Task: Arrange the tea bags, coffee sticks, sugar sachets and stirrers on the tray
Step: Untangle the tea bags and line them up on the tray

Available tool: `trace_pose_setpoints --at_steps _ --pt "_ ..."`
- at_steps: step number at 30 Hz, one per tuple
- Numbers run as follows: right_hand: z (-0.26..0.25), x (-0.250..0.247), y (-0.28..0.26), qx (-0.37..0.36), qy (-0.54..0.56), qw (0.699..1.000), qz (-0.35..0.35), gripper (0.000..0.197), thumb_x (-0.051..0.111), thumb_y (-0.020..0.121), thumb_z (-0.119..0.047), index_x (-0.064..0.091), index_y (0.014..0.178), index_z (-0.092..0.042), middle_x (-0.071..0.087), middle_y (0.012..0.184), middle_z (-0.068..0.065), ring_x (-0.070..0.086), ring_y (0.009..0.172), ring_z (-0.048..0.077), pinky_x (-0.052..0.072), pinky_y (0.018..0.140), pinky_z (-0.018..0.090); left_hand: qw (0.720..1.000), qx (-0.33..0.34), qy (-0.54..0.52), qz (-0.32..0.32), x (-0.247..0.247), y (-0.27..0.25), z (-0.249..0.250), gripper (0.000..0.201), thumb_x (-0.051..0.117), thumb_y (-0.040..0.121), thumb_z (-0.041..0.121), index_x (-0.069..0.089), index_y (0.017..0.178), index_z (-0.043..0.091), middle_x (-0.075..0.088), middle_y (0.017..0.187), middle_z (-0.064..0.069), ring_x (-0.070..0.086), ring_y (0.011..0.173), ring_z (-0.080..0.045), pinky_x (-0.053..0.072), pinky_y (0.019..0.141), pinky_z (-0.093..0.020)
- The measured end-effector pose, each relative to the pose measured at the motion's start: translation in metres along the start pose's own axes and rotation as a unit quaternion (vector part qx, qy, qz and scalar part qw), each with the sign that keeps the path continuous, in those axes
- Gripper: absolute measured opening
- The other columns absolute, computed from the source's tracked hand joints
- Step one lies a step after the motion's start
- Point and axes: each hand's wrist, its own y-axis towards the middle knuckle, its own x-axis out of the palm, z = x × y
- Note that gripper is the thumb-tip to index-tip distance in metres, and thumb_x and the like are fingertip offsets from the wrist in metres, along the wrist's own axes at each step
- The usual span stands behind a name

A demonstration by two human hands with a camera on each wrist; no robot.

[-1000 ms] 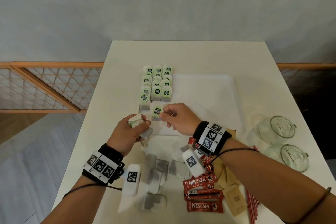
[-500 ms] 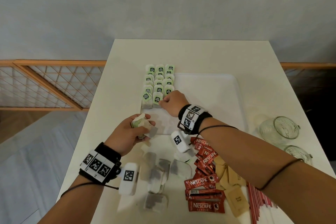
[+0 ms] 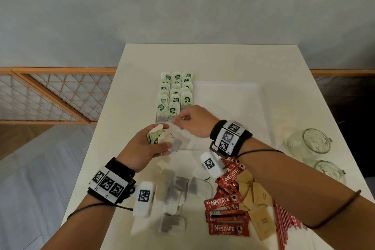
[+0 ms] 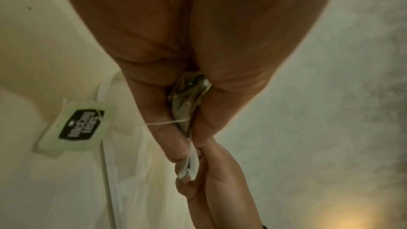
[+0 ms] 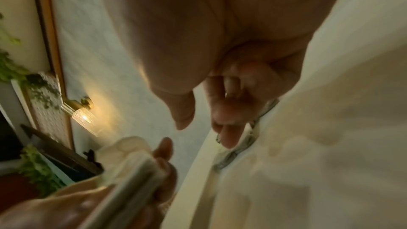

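Observation:
My left hand [image 3: 162,138] hovers over the tray's near left corner and grips a small bundle of tea bags [image 3: 160,140]. In the left wrist view the bundle [image 4: 187,116] is pinched between thumb and fingers, with one green tag [image 4: 74,124] dangling on its string. My right hand [image 3: 176,121] hangs just beyond it with thumb and forefinger apart and nothing between them [image 5: 204,128]. Three neat rows of green-tagged tea bags [image 3: 175,95] lie along the left side of the white tray [image 3: 233,107].
On the table near me lie loose tea bags [image 3: 174,191], red coffee sticks [image 3: 227,215], brown sugar sachets [image 3: 257,199] and red stirrers [image 3: 284,227]. Two empty glass jars [image 3: 308,144] lie on their sides at the right. A wooden railing runs behind the table's left edge.
My right hand carried a tea bag to the near end of the rows, left it there, and has drawn back empty towards the left hand. The left hand stayed put with its bundle.

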Motion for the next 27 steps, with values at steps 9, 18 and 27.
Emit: trace_pose_setpoints --at_steps 9,18,27 --pt "-0.004 -0.003 -0.044 -0.043 0.085 0.99 -0.107 0.026 0.068 0.096 -0.03 0.07 0.118 -0.015 0.074 0.102 0.003 0.063 0.063 0.007 0.057 0.071 0.032 1.0 0.006 0.001 -0.019 0.009 0.0 0.006 0.058 0.087 0.06 0.013 0.063 0.112 0.012 0.066 0.098 -0.008 0.069 0.085 -0.021 0.059 0.074 -0.032" --pt "-0.01 -0.027 -0.064 -0.084 0.123 0.988 -0.052 0.015 0.067 0.097 -0.021 0.072 0.103 -0.008 0.07 0.086 -0.001 0.06 0.061 0.008 0.053 0.066 0.023 0.996 0.021 -0.083 -0.02 0.011 -0.001 0.008 0.076 0.101 0.045 0.041 0.062 0.102 0.01 0.064 0.083 -0.014 0.071 0.077 -0.027 0.061 0.071 -0.034" --pt "-0.017 -0.054 -0.074 -0.115 0.156 0.981 -0.017 0.017 0.066 0.097 -0.016 0.07 0.096 0.0 0.063 0.069 -0.012 0.057 0.059 0.01 0.048 0.066 0.021 0.999 0.033 -0.023 0.02 0.013 -0.001 0.011 0.023 0.071 0.071 -0.001 0.056 0.077 0.015 0.069 0.1 -0.011 0.066 0.075 -0.024 0.048 0.06 -0.026"
